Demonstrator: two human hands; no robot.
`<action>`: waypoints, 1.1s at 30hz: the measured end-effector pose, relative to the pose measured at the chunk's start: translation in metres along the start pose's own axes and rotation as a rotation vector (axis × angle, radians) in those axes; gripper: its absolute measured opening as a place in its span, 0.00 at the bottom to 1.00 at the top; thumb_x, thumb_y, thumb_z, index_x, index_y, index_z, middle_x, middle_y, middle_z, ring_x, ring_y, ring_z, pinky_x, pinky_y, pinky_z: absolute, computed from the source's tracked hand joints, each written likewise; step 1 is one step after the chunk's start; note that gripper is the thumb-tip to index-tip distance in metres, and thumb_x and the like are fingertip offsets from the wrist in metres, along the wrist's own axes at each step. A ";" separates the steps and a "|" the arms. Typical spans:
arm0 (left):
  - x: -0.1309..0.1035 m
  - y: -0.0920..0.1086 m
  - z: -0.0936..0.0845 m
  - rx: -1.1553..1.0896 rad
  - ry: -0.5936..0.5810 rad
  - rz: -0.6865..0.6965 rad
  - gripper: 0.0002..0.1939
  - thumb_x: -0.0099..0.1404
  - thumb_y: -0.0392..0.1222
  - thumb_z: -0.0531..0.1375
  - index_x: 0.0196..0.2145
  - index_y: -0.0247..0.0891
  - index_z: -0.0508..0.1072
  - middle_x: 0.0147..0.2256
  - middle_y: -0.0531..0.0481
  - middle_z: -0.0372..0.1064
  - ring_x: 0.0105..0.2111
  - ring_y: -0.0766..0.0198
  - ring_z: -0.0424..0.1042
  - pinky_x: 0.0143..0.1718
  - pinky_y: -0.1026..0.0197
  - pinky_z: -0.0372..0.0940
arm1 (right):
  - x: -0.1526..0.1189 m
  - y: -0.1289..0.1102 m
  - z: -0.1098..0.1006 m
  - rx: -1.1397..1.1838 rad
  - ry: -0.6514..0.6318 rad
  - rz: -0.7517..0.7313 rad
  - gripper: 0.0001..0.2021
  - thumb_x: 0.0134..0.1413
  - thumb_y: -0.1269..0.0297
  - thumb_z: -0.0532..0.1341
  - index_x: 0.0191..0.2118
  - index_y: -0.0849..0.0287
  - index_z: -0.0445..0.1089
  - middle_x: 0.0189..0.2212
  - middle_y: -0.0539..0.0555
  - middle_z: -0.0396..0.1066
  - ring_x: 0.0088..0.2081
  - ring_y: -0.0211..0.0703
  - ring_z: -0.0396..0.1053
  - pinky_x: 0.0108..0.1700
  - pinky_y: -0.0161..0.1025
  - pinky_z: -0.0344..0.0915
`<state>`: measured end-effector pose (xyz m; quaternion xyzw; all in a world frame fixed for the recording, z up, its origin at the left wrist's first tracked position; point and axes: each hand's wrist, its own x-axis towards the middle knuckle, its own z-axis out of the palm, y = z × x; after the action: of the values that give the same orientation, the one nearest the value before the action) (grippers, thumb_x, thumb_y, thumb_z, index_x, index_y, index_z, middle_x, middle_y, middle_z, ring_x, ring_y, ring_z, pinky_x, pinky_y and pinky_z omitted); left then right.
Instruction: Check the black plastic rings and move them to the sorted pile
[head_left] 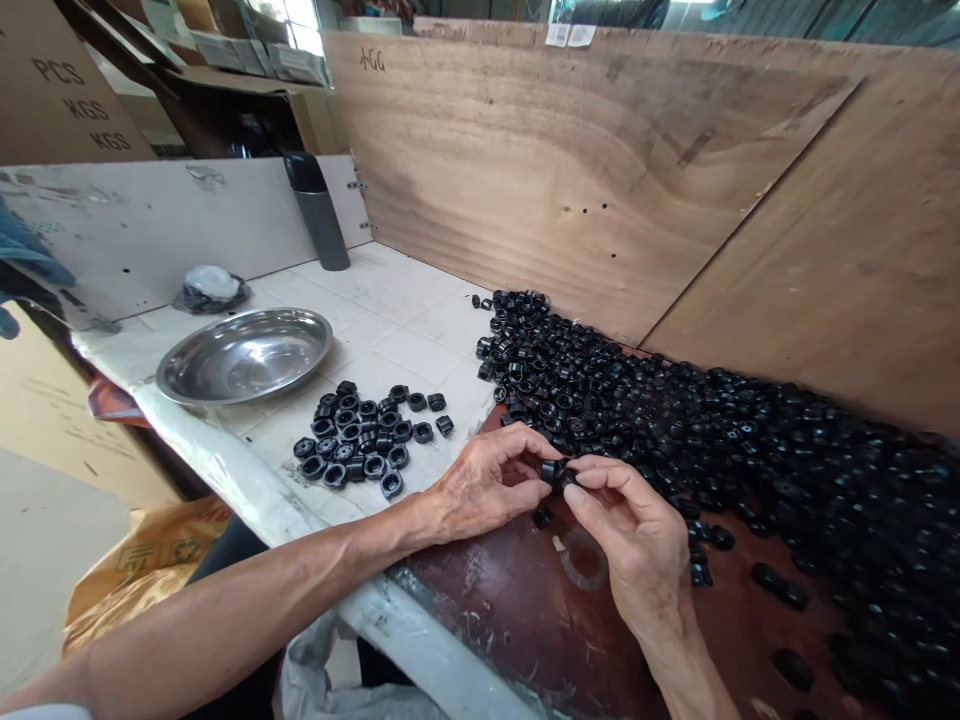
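Observation:
My left hand (491, 480) pinches a small black plastic cap (551, 471) between thumb and fingertips, over the brown board. Close against it, my right hand (630, 520) has its thumb and fingers closed on a second small black part (571, 474), which the fingertips partly cover. Whether the two parts touch or are joined I cannot tell. Behind my hands spreads a large heap of similar black caps (600, 400), running off to the right. Left of my left hand, a smaller group of black caps (360, 430) lies on the white tiled surface, several with their hollow side up.
A shallow steel bowl (247, 355) stands at the left, near a clear plastic-wrapped lump (214, 287). Farther back is a dark grey bottle (322, 220). A plywood panel (570, 170) walls the back; a white board (150, 240) walls the left. A pale ring (583, 570) lies below my hands.

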<state>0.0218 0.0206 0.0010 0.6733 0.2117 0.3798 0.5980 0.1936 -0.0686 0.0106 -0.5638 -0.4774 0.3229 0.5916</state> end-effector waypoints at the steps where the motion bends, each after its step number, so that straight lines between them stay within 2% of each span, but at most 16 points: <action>1: 0.000 0.000 0.000 -0.009 0.001 -0.015 0.11 0.63 0.36 0.65 0.44 0.35 0.75 0.43 0.45 0.72 0.34 0.65 0.76 0.34 0.64 0.71 | 0.000 -0.001 0.001 -0.012 0.009 -0.002 0.05 0.54 0.63 0.72 0.32 0.55 0.76 0.43 0.53 0.76 0.47 0.45 0.76 0.51 0.39 0.75; 11: 0.000 0.009 0.004 -0.138 -0.014 -0.156 0.12 0.62 0.38 0.67 0.44 0.35 0.73 0.34 0.50 0.73 0.29 0.68 0.72 0.32 0.64 0.68 | -0.002 -0.002 0.006 -0.077 0.096 -0.081 0.06 0.55 0.62 0.70 0.31 0.56 0.76 0.42 0.55 0.75 0.47 0.48 0.75 0.49 0.41 0.75; 14: 0.000 0.010 0.005 -0.165 -0.016 -0.160 0.13 0.61 0.37 0.67 0.43 0.34 0.72 0.35 0.49 0.73 0.30 0.68 0.72 0.34 0.64 0.69 | -0.003 -0.001 0.007 -0.123 0.066 -0.122 0.04 0.58 0.62 0.69 0.38 0.54 0.77 0.44 0.54 0.74 0.46 0.46 0.75 0.49 0.40 0.76; 17: 0.000 0.010 0.005 -0.179 -0.021 -0.155 0.13 0.61 0.36 0.67 0.43 0.33 0.72 0.36 0.48 0.74 0.32 0.66 0.74 0.35 0.63 0.69 | -0.004 -0.002 0.005 -0.211 0.006 -0.140 0.09 0.61 0.61 0.66 0.47 0.51 0.77 0.47 0.54 0.74 0.46 0.46 0.75 0.47 0.40 0.76; 20: 0.000 0.010 0.004 -0.160 -0.026 -0.146 0.13 0.62 0.36 0.67 0.44 0.33 0.72 0.37 0.47 0.74 0.32 0.65 0.75 0.36 0.62 0.70 | -0.005 -0.003 0.003 -0.253 -0.020 -0.155 0.09 0.62 0.61 0.65 0.46 0.50 0.78 0.47 0.55 0.74 0.46 0.48 0.76 0.45 0.40 0.77; 26: -0.002 0.005 0.002 -0.065 -0.026 -0.064 0.12 0.63 0.36 0.65 0.45 0.35 0.74 0.41 0.44 0.75 0.36 0.61 0.77 0.39 0.59 0.73 | -0.003 -0.002 0.003 -0.298 -0.025 -0.160 0.09 0.62 0.59 0.65 0.47 0.51 0.78 0.47 0.55 0.77 0.46 0.48 0.77 0.47 0.40 0.76; 30: -0.002 0.005 0.000 0.099 -0.040 0.093 0.11 0.64 0.34 0.63 0.46 0.36 0.75 0.45 0.43 0.74 0.40 0.60 0.77 0.41 0.60 0.74 | -0.004 -0.001 0.004 -0.410 0.019 -0.155 0.13 0.62 0.55 0.64 0.49 0.53 0.77 0.41 0.56 0.80 0.39 0.48 0.79 0.41 0.40 0.76; 33: -0.002 0.006 0.000 0.132 -0.071 0.141 0.11 0.65 0.33 0.62 0.46 0.36 0.76 0.45 0.42 0.74 0.43 0.59 0.77 0.45 0.58 0.74 | -0.006 -0.002 0.003 -0.503 0.013 -0.153 0.14 0.64 0.55 0.62 0.51 0.53 0.75 0.37 0.55 0.81 0.37 0.48 0.79 0.36 0.38 0.75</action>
<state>0.0193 0.0181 0.0062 0.7376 0.1669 0.3822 0.5310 0.1883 -0.0731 0.0111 -0.6574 -0.5801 0.1449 0.4586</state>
